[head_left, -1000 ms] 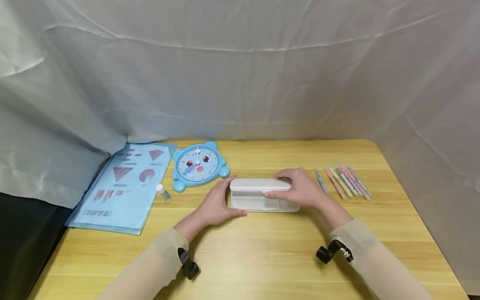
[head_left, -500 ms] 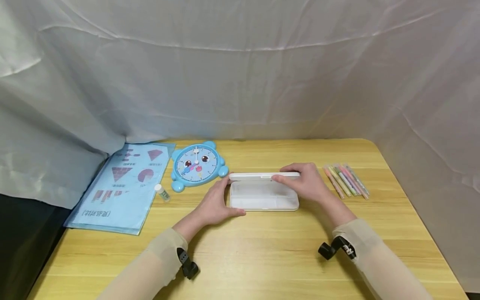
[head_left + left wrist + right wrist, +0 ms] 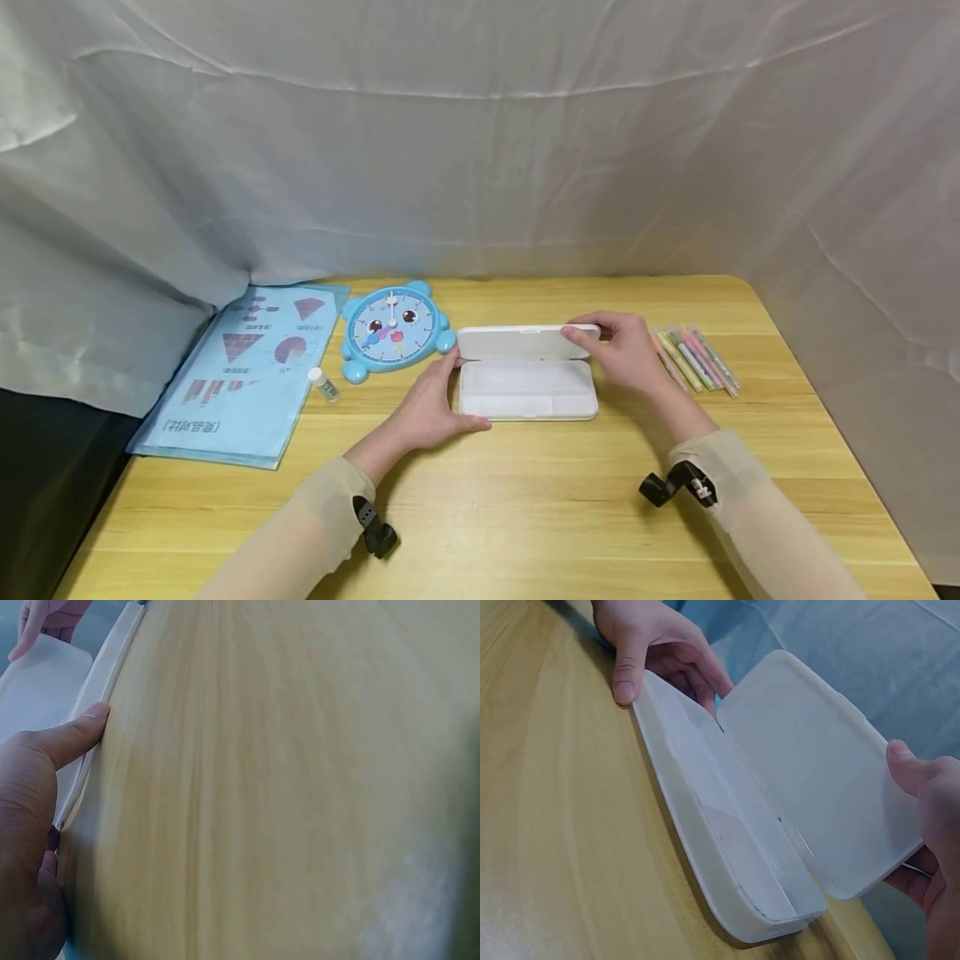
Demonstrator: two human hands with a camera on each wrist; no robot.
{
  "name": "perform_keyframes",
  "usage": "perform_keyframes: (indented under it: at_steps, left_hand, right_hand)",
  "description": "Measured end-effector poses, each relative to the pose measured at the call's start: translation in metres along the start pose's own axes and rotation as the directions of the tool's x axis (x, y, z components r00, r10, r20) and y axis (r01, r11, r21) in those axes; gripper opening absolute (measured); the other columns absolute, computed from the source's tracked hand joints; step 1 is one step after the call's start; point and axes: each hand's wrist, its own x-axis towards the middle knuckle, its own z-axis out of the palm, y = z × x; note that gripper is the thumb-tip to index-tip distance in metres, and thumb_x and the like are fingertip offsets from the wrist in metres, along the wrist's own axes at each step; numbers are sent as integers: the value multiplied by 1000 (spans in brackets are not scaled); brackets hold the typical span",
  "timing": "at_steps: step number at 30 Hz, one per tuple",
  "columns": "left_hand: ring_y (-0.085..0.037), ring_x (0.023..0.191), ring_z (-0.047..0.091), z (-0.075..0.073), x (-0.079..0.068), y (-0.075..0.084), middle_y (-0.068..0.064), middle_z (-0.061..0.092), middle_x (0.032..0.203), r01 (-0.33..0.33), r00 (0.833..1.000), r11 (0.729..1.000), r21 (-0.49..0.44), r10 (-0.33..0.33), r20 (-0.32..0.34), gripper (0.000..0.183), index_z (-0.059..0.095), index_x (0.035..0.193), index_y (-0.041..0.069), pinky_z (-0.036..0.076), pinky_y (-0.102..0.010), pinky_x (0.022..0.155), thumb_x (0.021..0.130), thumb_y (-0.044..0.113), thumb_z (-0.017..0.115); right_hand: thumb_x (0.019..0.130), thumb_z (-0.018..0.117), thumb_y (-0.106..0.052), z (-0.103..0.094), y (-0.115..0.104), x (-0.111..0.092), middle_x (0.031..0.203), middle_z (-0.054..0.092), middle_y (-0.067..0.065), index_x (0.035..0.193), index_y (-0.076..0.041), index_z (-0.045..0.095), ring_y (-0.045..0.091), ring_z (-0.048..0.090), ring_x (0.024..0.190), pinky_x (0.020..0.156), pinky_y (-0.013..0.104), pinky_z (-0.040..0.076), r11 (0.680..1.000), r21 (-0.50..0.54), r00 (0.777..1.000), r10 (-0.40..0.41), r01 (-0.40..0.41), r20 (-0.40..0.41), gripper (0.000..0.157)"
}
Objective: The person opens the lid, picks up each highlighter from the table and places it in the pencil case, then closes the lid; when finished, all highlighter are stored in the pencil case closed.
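white case point(image 3: 521, 378) held open on the desk point(image 3: 510, 508)

the left hand point(image 3: 429, 412) grips its left end; the right hand point(image 3: 624, 357) pinches the raised lid point(image 3: 513, 344). to the left, a blue folder point(image 3: 266, 400) carries charts point(image 3: 243, 347) and chinese characters point(image 3: 192, 427) — the label point(image 3: 328, 388) on a white-capped tube point(image 3: 321, 381) is too small to read.
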Motion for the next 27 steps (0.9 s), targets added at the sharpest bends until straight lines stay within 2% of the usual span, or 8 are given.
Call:
perform_keyframes:
  at_steps: [4, 8, 13, 17, 20, 27]
  left_hand:
    - [-28, 146, 42, 0, 0, 0, -7, 51, 154, -6, 1000, 1000, -7, 6, -1, 141, 10, 172, 16, 29, -48, 122, 69, 55, 98]
    - [-28, 145, 43, 0, 0, 0, -6, 53, 151, -15, 1000, 1000, -16, 15, -4, 142, 9, 172, 18, 30, -49, 121, 68, 53, 99]
    - [-26, 142, 46, 1, 3, 1, -4, 54, 150, -23, 1000, 999, -22, 23, -15, 141, 9, 172, 24, 34, -49, 119, 67, 53, 99]
    - [-28, 143, 46, 2, 3, 4, -9, 52, 153, -34, 999, 999, -17, 34, -19, 143, 4, 172, 23, 35, -49, 118, 70, 53, 98]
    - [-29, 144, 45, 3, 0, 8, -13, 51, 156, -42, 999, 999, 10, 43, -34, 143, 0, 172, 19, 36, -49, 118, 72, 51, 98]
    - [-29, 141, 49, 4, -10, 17, -12, 50, 157, -14, 993, 994, 108, 26, -113, 137, 12, 171, 17, 39, -48, 116, 71, 49, 99]
  right_hand:
    - [101, 76, -29, -2, 3, 2, 86, 76, 12, 115, -8, 82, 13, 45, 57, 51, 26, 39, 999, 41, 1000, -7, 7, -8, 26]
    - [102, 75, -28, -2, 4, 4, 85, 75, 14, 115, -8, 82, 13, 42, 57, 53, 26, 38, 999, 50, 1000, -9, 10, -11, 25]
    - [103, 73, -25, -3, 3, 8, 90, 76, 12, 114, -7, 82, 16, 46, 60, 56, 26, 40, 999, 33, 1000, -17, 17, -16, 23]
    - [104, 72, -21, -2, 2, 11, 96, 78, 13, 114, -4, 82, 18, 50, 64, 59, 25, 42, 1000, 18, 1000, -23, 23, -15, 21]
    - [104, 71, -20, -3, 1, 12, 101, 78, 12, 114, -3, 81, 19, 53, 68, 61, 26, 44, 1000, 9, 1000, -18, 18, -6, 21]
    - [106, 68, -19, -2, 0, 12, 103, 77, 14, 117, -2, 80, 19, 45, 62, 61, 28, 41, 1000, 3, 1000, -15, 15, 11, 24]
